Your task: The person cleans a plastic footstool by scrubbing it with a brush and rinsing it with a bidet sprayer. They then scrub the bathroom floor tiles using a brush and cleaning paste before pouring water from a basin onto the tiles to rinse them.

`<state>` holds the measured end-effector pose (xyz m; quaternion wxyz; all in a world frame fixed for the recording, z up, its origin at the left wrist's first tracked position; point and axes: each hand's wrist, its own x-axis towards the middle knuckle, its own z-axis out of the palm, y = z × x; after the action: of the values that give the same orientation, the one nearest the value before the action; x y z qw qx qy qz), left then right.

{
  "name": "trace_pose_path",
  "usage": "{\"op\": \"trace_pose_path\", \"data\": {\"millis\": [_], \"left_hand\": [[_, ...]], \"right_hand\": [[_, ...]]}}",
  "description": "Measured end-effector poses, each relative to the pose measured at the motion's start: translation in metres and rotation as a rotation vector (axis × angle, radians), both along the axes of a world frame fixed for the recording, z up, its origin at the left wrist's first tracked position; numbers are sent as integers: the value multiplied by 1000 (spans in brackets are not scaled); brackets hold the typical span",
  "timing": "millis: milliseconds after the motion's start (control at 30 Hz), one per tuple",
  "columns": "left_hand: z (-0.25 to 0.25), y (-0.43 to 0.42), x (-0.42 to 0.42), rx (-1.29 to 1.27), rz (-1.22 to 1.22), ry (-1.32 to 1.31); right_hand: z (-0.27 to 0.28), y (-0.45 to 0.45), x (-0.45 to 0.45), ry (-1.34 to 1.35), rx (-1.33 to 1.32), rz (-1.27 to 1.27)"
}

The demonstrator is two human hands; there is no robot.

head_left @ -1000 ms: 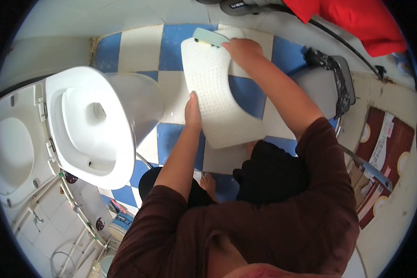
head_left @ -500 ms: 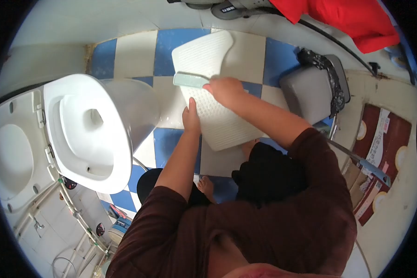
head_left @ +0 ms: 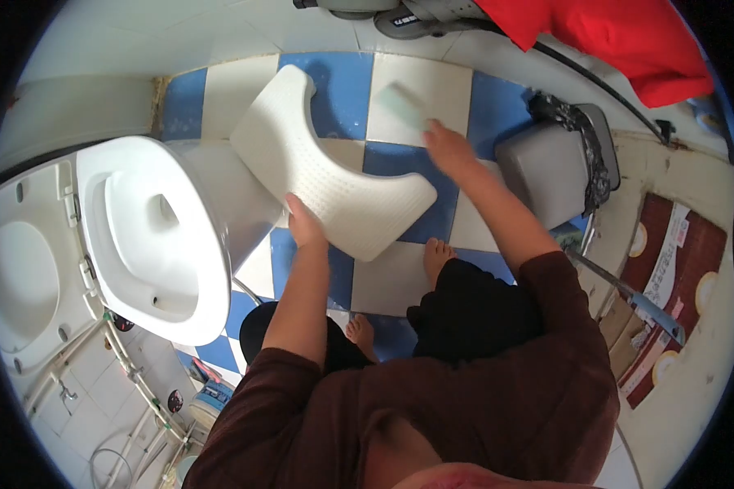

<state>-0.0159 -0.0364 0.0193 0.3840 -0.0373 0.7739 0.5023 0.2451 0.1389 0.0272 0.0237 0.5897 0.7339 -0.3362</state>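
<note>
A white curved footstool (head_left: 322,189) with a dimpled, ribbed top is tilted above the tiles, right of the toilet. My left hand (head_left: 306,222) grips its near edge, thumb on the top face and the other fingers hidden underneath. Apart from the stool, to its upper right, my right hand (head_left: 450,150) is closed around a pale green scrub brush (head_left: 401,107). The brush is smeared by motion, so its bristles cannot be made out.
A white toilet (head_left: 151,236) with raised lid stands at left. On the right are a grey bin (head_left: 542,171) with a black bag, a blue-handled pole (head_left: 640,301) and a brown carton (head_left: 685,269). Red cloth (head_left: 603,45) hangs above slippers (head_left: 408,18).
The brush was on the stool's top and is now lifted off to the right in my right hand. My left hand has turned the stool, showing its concave edge, and shifted left.
</note>
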Motion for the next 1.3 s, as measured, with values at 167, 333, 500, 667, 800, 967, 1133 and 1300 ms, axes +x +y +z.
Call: {"op": "trace_pose_path", "data": {"millis": [167, 333, 500, 667, 800, 967, 1133, 1300], "left_hand": [[16, 28, -28, -218, -517, 1001], [46, 64, 4, -471, -912, 1238], [39, 70, 0, -530, -937, 1232], [44, 65, -2, -538, -956, 1170], [45, 69, -1, -550, -963, 1155], [48, 74, -1, -551, -958, 1120], [52, 70, -3, -543, -972, 1093], [44, 68, -4, -534, -957, 1171]], "right_hand": [[-25, 37, 39, -200, 9, 17], [-47, 70, 21, -406, 47, 165], [-86, 142, -108, -146, 125, 192], [-102, 173, -202, -56, 37, 67], [-96, 162, -137, -69, 9, 21], [-70, 172, -194, -87, -187, -76], [-66, 161, -203, -79, -37, 214], [-99, 145, -51, -360, 94, 188]]}}
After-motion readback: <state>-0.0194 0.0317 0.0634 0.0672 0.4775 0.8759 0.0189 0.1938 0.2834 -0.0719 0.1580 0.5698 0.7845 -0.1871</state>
